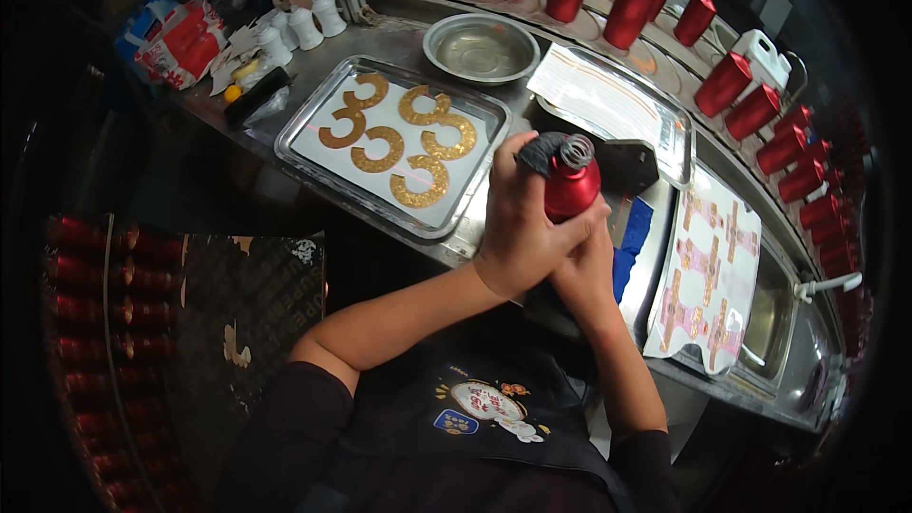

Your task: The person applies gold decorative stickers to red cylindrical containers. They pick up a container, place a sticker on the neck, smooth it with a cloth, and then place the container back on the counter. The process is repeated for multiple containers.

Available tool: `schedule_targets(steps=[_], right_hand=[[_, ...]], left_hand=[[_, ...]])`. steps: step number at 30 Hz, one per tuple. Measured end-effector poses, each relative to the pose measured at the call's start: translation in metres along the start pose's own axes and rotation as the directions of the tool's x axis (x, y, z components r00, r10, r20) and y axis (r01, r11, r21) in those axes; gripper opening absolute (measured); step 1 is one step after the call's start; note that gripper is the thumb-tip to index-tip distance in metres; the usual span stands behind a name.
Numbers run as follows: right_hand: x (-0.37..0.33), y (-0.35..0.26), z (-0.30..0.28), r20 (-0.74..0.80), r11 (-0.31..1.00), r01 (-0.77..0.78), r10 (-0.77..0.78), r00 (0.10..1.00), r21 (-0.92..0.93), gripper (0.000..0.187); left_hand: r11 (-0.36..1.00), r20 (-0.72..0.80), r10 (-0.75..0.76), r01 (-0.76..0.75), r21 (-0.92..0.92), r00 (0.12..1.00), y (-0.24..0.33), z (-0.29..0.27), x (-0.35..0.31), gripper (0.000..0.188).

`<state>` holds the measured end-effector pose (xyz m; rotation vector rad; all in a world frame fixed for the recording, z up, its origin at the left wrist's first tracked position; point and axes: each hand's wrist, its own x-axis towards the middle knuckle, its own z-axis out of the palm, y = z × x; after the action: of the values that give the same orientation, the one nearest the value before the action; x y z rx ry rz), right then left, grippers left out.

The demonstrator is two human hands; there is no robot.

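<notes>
Both of my hands hold a shiny red metal bottle (570,192) above the counter's front edge. Its neck carries a coiled metal spring (577,150). My left hand (518,233) is closed around the bottle's left side, with a bunched black cloth (539,152) by its fingers against the neck. My right hand (586,266) wraps the bottle from below and the right, and its thumb meets the left hand. The bottle's lower part is hidden by the hands. To their left, a metal tray (285,147) bears a white sheet with several gold glittery C-shaped decals (418,180).
A metal basin of liquid (482,46) stands behind the tray. Farther right lie a printed sheet (598,95), blue cloth (627,252) and a pink-and-gold decal sheet (705,275) beside a sink (771,318). Many red bottles (632,14) line the back; more (81,271) are stacked lower left.
</notes>
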<state>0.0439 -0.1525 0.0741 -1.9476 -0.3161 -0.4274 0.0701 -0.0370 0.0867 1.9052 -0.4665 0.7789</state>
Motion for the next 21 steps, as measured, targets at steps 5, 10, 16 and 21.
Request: schedule_targets(steps=[5,10,16,21], right_hand=[[0.005,0.001,-0.003,0.116,0.978,-0.205,0.2,0.973,0.027,0.087],[0.011,0.011,-0.013,0.243,0.93,-0.341,0.302,0.922,0.138,0.091],[0.016,0.024,-0.019,0.331,0.925,-0.352,0.29,0.898,0.145,0.085],[0.014,0.024,-0.021,0.308,0.908,-0.413,0.373,0.875,0.074,0.081]], left_hand=[[0.972,0.231,-0.092,0.137,-0.191,0.969,-0.026,-0.037,-0.014,0.09],[0.861,0.015,-0.466,0.45,0.239,0.885,-0.147,-0.13,0.041,0.034],[0.41,-0.104,-0.521,0.356,0.84,0.847,-0.278,-0.187,0.085,0.049],[0.301,-0.091,-0.627,0.348,0.888,0.774,-0.29,-0.183,0.101,0.054]])
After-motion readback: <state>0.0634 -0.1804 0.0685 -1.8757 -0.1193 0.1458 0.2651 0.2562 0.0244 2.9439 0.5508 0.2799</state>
